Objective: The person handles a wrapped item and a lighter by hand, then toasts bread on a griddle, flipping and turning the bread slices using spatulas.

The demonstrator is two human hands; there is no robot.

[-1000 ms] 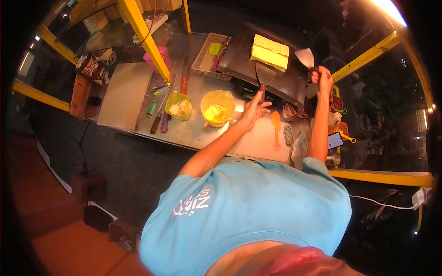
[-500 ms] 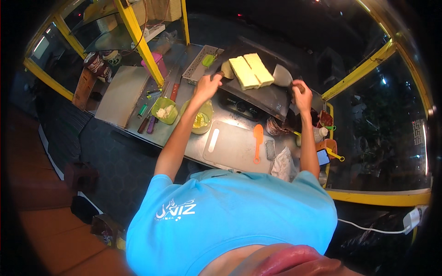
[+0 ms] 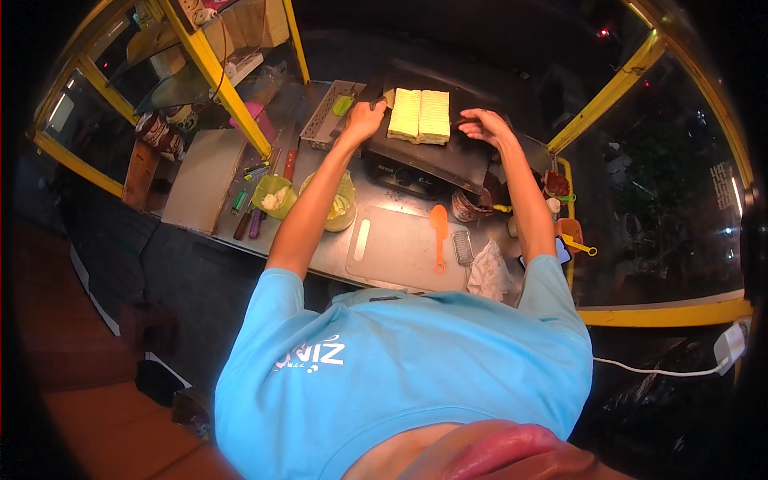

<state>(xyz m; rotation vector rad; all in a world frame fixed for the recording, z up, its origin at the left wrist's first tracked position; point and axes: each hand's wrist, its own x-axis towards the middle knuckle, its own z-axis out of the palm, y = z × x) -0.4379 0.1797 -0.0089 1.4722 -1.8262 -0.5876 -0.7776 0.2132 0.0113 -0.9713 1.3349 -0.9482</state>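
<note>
Two pale yellow bread slabs [image 3: 406, 112] lie side by side on a dark griddle [image 3: 448, 160]. My left hand [image 3: 365, 120], left of them, is closed on the handle of a spatula [image 3: 388, 99], whose blade is at the bread's left side. At the bread's right, my right hand [image 3: 488, 128] holds a second spatula's dark handle [image 3: 464, 122] with loosely curled fingers; that blade is mostly hidden, apparently under or against the bread.
A yellow bowl [image 3: 340, 210], green container [image 3: 272, 200], knives [image 3: 290, 164], cutting board [image 3: 384, 264], orange spatula [image 3: 439, 232], grater [image 3: 462, 248] and crumpled paper [image 3: 488, 276] lie nearer me. A perforated basket [image 3: 324, 128] sits back left; yellow posts [image 3: 240, 104] frame the counter.
The bread has turned from crosswise, through a slant, to lengthwise. My left hand has moved up and left, my right hand leftward; the right spatula's blade, visible earlier, is now mostly hidden.
</note>
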